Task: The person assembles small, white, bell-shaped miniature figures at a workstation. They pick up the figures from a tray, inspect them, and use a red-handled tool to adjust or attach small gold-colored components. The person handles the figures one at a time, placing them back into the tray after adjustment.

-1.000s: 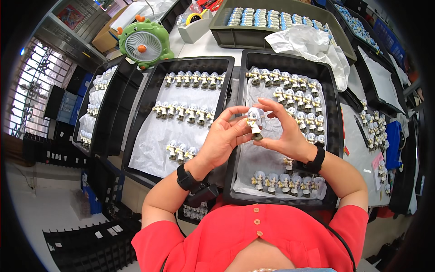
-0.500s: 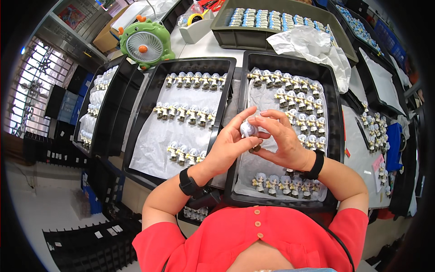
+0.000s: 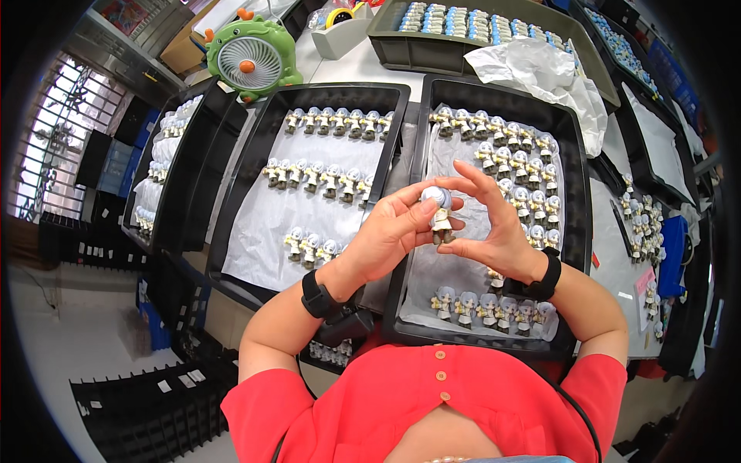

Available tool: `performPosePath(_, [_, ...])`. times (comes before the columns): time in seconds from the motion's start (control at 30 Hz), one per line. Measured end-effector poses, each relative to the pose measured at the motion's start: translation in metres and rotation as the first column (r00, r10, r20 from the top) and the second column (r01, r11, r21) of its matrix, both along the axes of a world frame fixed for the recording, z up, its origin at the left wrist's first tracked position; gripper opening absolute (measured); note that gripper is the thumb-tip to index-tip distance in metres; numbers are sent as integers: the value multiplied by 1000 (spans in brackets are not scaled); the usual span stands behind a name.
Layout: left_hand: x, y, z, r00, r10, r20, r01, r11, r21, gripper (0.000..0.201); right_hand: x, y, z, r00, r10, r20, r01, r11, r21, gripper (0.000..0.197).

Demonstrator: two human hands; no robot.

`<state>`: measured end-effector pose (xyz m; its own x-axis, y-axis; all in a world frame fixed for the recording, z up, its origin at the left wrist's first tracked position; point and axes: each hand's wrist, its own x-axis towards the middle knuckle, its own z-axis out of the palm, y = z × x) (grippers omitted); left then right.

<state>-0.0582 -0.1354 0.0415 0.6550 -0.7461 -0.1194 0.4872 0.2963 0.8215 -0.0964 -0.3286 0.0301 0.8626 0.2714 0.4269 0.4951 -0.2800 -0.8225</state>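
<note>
In front of my chest I hold a small figurine [image 3: 441, 219] with pale lilac hair, a white outfit and dark brown feet. My left hand [image 3: 391, 231] is closed on it, the thumb pressed against the side of its head. Curved around the other side, my right hand [image 3: 502, 231] has its fingertips by the head and its thumb at the feet. Below both hands lies a black tray [image 3: 395, 297] lined with white paper, where several rows of like figurines stand. The left-hand black tray [image 3: 218, 258] carries three more rows.
A green animal-shaped fan [image 3: 248, 62] stands behind the trays, near a tape dispenser [image 3: 340, 35]. Crumpled white paper [image 3: 540, 77] hangs over an olive bin [image 3: 409, 54] of blue-and-white figurines. More figurines [image 3: 641, 224] cluster at the right, beside a blue container [image 3: 673, 255].
The figurine has been turned: its head top showed before, and now its whole body is visible, upright. My right hand's fingers have spread wider around it.
</note>
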Motion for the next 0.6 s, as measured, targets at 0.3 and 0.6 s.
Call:
performPosePath(0.3, [-1, -2, 1, 1000, 12, 17, -11, 999, -33, 50, -2, 0, 0, 1000, 6, -16, -6, 1000, -20, 90])
performPosePath(0.6, [2, -2, -1, 997, 15, -75, -21, 996, -87, 48, 0, 1, -1, 999, -49, 16, 49, 999, -5, 86])
